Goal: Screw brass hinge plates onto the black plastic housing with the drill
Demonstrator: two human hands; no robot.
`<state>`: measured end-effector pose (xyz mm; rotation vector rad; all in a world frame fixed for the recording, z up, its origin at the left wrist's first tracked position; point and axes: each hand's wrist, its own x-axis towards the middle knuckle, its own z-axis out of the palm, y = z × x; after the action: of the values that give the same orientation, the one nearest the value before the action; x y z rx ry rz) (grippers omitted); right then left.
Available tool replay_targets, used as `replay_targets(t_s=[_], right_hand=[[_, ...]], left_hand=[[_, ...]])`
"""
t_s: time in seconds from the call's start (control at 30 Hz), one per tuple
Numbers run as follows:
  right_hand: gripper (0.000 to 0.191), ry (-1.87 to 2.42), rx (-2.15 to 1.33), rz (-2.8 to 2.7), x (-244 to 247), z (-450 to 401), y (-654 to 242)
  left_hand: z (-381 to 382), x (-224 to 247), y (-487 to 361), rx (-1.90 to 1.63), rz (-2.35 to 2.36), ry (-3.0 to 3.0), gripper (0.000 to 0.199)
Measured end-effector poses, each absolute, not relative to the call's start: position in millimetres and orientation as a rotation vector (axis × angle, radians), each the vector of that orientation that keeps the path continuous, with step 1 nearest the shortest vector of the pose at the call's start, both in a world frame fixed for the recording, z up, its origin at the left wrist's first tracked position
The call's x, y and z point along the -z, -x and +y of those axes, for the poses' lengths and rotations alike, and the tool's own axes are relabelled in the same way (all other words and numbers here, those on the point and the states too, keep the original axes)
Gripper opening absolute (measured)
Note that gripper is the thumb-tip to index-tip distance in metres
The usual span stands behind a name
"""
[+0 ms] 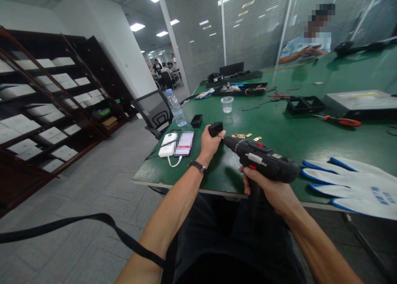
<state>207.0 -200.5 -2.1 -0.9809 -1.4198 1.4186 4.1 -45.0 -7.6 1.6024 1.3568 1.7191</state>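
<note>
My right hand is wrapped round the grip of a black cordless drill, whose chuck points left and away from me. The drill's bit reaches toward a small black plastic part; whether it touches cannot be made out. That part is held by the closed fingers of my left hand above the table's near edge. Several small brass-coloured plates lie on the green table just beyond the chuck. A small open black box stands a little beyond my left hand.
Left of my hand are a phone, a white power bank and a water bottle. A plastic cup stands further back. To the right lie white-and-blue gloves and a screwdriver. Across the table sits a person.
</note>
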Motion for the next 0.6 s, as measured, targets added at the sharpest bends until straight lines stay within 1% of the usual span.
replay_targets(t_s=[0.43,0.6], right_hand=[[0.048,0.987,-1.420,-1.434,2.6,-200.4,-207.4],[0.047,0.981,-1.419,-1.433,3.0,-199.7,-206.9]], left_hand=[[-54.8,-1.4,-8.2,-1.661,1.562,-1.607,0.034],[-54.9,-0.6,-7.9,-1.661,1.561,-1.619,0.035]])
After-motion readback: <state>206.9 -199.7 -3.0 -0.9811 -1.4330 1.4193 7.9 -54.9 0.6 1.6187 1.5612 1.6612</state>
